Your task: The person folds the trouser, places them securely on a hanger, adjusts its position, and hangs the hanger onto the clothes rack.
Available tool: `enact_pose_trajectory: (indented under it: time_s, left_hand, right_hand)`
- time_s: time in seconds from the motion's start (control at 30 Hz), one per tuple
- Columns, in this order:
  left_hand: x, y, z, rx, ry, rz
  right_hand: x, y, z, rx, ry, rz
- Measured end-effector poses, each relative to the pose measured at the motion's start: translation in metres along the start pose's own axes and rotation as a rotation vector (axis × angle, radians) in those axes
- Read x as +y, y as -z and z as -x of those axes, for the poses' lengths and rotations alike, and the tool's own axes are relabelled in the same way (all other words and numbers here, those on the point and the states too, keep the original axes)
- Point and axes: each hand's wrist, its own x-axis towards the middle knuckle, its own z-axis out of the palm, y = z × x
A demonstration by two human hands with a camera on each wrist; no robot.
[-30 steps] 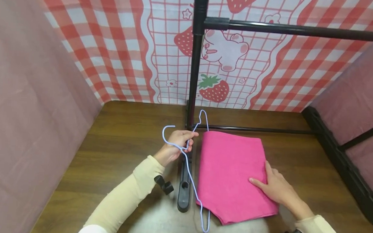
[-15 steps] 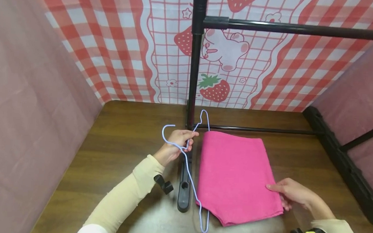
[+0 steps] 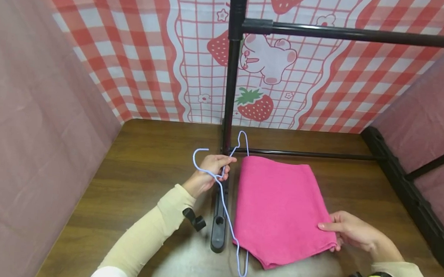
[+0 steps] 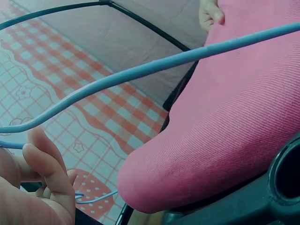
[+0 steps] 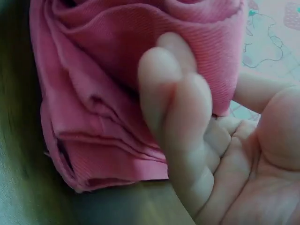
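Note:
My left hand (image 3: 211, 171) grips a light blue wire hanger (image 3: 224, 200) just below its hook, with the hook curving out to the left. A folded pink garment (image 3: 278, 211) of twill-like fabric lies beside it. The hanger's two ends show past the garment's far and near sides; its lower bar is hidden by the cloth. At the garment's lower right edge my right hand (image 3: 352, 231) pinches the fabric, thumb on top and fingers underneath. In the right wrist view, several loose layers of the garment (image 5: 108, 103) hang beside the curled fingers (image 5: 187, 108).
A black rack post (image 3: 232, 81) rises behind the left hand, its foot (image 3: 218, 233) reaching forward under the hanger. The rack's top rail (image 3: 353, 34) runs to the right. Another rack foot (image 3: 409, 192) lies at the right on the wooden table (image 3: 130, 192). A checked strawberry curtain (image 3: 147, 56) hangs behind.
My right hand has moved right and toward me, from lying on the garment to pinching its lower right edge. That edge has shifted slightly outward. The left hand and hanger stay in place.

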Motion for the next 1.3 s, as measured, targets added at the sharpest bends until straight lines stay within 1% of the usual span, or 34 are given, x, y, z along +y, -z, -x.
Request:
enact_pose_trajectory:
  time_s: [0.03,0.1,0.27,0.33,0.4,0.5,0.6,0.67,0.7,0.73,0.8,0.87,0.93,1.0,1.07,1.17,1.3]
  left_hand:
    - [0.001,0.000,0.000,0.002,0.000,0.001]
    - [0.002,0.000,0.000,0.005,-0.001,0.005]
    - [0.003,0.001,0.001,0.003,0.002,0.013]
    - [0.003,0.001,0.002,0.000,0.002,0.016]
    - [0.002,0.001,0.002,0.001,0.003,0.021]
    - [0.001,-0.001,0.002,-0.009,0.003,0.026]
    - [0.000,-0.001,0.002,-0.015,-0.001,0.022]
    - [-0.001,-0.001,0.002,-0.019,0.000,0.020]
    - [-0.001,-0.001,0.003,-0.018,0.001,0.018]
    - [-0.001,-0.001,0.003,-0.018,0.001,0.016]
    - [-0.001,-0.001,0.003,-0.016,0.006,0.018]
    - [-0.001,-0.002,0.004,-0.021,0.005,0.015]
    - [-0.001,-0.003,0.004,-0.021,0.007,0.017]
    - [-0.001,-0.003,0.004,-0.025,0.008,0.018]
    - [-0.001,-0.003,0.005,-0.025,0.010,0.021]
    - [-0.001,-0.002,0.006,-0.027,0.006,0.022]
    - [-0.001,-0.001,0.007,-0.028,0.000,0.013]
  right_hand:
    - [0.001,-0.001,-0.001,-0.014,0.006,-0.019]
    - [0.004,-0.003,-0.002,0.002,-0.005,0.011]
    - [0.011,-0.006,-0.001,0.085,-0.116,0.155]
    - [0.010,-0.006,-0.001,0.147,-0.133,0.221]
    - [0.006,-0.006,-0.001,0.238,-0.149,0.302]
    - [-0.003,-0.003,-0.001,0.376,-0.161,0.423]
    - [-0.016,0.000,0.000,0.476,-0.173,0.510]
    - [-0.025,0.001,0.000,0.530,-0.155,0.577]
    - [-0.030,0.001,-0.001,0.565,-0.139,0.629]
    - [-0.034,0.001,-0.004,0.604,-0.104,0.691]
    - [-0.041,-0.002,-0.009,0.685,-0.006,0.812]
    - [-0.044,-0.005,-0.015,0.743,0.107,0.929]
    - [-0.045,-0.005,-0.022,0.757,0.195,0.998]
    - [-0.045,-0.004,-0.027,0.719,0.220,1.007]
    - [-0.043,0.002,-0.035,0.688,0.221,1.011]
    - [-0.040,0.011,-0.050,0.665,0.206,1.022]
    - [-0.031,0.020,-0.066,0.640,0.167,1.086]
